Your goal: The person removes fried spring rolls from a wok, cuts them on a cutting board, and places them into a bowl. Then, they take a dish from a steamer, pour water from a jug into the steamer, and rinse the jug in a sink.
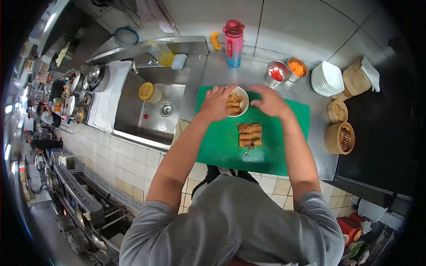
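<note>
Head view: your left hand (216,104) is at the left side of the white bowl (246,105), its fingers bent and touching the rim; you cannot tell from here how firmly they grip. Your right hand (271,103) is just beside the bowl's right side, fingers spread and curved, thumb apart from them, holding nothing. Between the two sets of fingers, the bowl sits on the green board (215,148) and has golden-brown rolls (234,104) inside. Closer to your body than the fingers, browned pieces (250,134) lie on the board in two columns of three, with dark crumbs around them.

Beyond your fingers, the pink and blue bottle (234,44) stands upright on the worktop (208,66). Forward and to the right of your right fingers are two metal cups side by side, the red cup (276,73) with red strips and the orange cup (296,69) with orange pieces. Farther right of those fingers you have stacked white dishes (327,79) and bamboo steamers (339,138). Left of your left fingers is the sink (135,113), where a yellow-lidded tub (150,93) stands; a pale sponge (179,61) is at its far edge. Well apart from your fingers, at far left, a person in dark clothes (43,144) is near the stoves.
</note>
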`<state>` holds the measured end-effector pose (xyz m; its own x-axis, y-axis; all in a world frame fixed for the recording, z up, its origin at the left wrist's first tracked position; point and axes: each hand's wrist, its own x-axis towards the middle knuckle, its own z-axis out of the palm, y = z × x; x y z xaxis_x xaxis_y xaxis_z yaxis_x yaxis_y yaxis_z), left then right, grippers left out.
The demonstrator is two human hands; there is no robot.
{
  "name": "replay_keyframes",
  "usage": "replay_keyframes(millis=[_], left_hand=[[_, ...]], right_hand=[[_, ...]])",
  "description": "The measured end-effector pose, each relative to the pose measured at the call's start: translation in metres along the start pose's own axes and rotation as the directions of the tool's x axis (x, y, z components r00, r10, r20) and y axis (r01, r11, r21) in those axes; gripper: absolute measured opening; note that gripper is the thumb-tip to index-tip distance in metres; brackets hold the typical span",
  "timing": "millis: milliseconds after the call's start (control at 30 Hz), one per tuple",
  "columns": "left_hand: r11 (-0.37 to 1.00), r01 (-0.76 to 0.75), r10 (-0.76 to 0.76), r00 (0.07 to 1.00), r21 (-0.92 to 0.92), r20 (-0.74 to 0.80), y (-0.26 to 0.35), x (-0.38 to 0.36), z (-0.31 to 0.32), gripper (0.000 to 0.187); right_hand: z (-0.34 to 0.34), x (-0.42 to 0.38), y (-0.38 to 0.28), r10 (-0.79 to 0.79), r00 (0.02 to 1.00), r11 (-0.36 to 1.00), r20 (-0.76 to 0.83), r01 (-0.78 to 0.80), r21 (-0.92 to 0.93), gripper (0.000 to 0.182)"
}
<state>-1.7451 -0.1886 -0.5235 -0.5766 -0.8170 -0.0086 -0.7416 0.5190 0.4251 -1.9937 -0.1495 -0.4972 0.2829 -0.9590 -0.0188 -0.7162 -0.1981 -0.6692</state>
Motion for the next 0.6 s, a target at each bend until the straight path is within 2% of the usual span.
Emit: replay_keyframes(millis=[33,67,167,200,233,267,300,333,367,433,467,500,533,567,600], left_hand=[[0.996,-0.064,0.063,0.998,0.068,0.023,0.003,0.003,0.005,0.09],[0.996,-0.069,0.067,0.997,0.059,0.033,0.004,0.004,0.009,0.09],[0.994,-0.02,0.016,0.999,0.107,0.037,0.006,-0.003,0.006,0.087],[0.999,-0.02,0.021,0.999,0.038,-0.031,0.007,-0.014,-0.004,0.086],[0.999,-0.024,0.021,0.995,-0.031,-0.093,0.008,-0.027,-0.007,0.085],[0.999,-0.024,0.021,0.997,-0.034,-0.076,0.01,-0.041,0.0,0.085],[0.989,0.072,-0.056,0.99,-0.125,0.128,0.012,-0.056,0.01,0.088],[0.964,0.183,-0.113,0.938,-0.191,0.328,0.015,-0.07,0.019,0.091],[0.965,0.183,-0.112,0.936,-0.189,0.333,0.025,-0.085,0.032,0.091],[0.997,-0.077,0.075,0.947,-0.004,0.311,0.051,-0.1,0.06,0.099],[0.997,-0.078,0.074,0.948,-0.001,0.308,0.056,-0.097,0.072,0.099],[0.998,-0.058,0.05,0.974,0.028,0.219,0.06,-0.094,0.085,0.102],[0.998,-0.035,0.028,0.992,0.054,0.126,0.067,-0.089,0.09,0.105],[0.998,-0.033,0.026,0.993,0.055,0.119,0.071,-0.083,0.091,0.105],[0.999,-0.007,-0.006,0.974,0.054,0.225,0.076,-0.076,0.086,0.105]], right_hand=[[-0.008,-0.015,0.005,0.057,0.991,0.998,-0.118,-0.059,-0.006,0.051],[-0.012,-0.031,0.011,0.117,0.966,0.993,-0.232,-0.121,-0.004,0.051],[-0.009,-0.084,0.033,0.145,0.961,0.987,-0.237,-0.156,-0.028,0.052],[-0.004,-0.099,0.036,0.154,0.96,0.986,-0.234,-0.163,-0.022,0.052],[0.002,-0.118,0.036,0.199,0.969,0.978,-0.148,-0.205,-0.024,0.056],[0.008,-0.135,0.036,0.245,0.968,0.969,-0.062,-0.247,-0.029,0.061],[0.021,-0.147,0.039,0.255,0.965,0.966,-0.062,-0.256,-0.023,0.061],[0.037,-0.155,0.042,0.236,0.972,0.971,-0.012,-0.237,-0.044,0.069],[0.049,-0.161,0.045,0.216,0.976,0.975,0.04,-0.213,-0.064,0.077],[0.056,-0.154,0.024,0.194,0.978,0.977,0.076,-0.185,-0.109,0.084],[0.059,-0.149,0.014,0.173,0.978,0.976,0.115,-0.154,-0.156,0.09],[0.065,-0.142,0.014,0.171,0.973,0.977,0.154,-0.147,-0.157,0.101],[0.068,-0.134,0.013,0.168,0.974,0.977,0.153,-0.144,-0.16,0.101],[0.07,-0.126,0.012,0.177,0.967,0.961,0.185,-0.129,-0.245,0.103],[0.073,-0.121,0.012,0.187,0.959,0.938,0.215,-0.11,-0.328,0.105]])
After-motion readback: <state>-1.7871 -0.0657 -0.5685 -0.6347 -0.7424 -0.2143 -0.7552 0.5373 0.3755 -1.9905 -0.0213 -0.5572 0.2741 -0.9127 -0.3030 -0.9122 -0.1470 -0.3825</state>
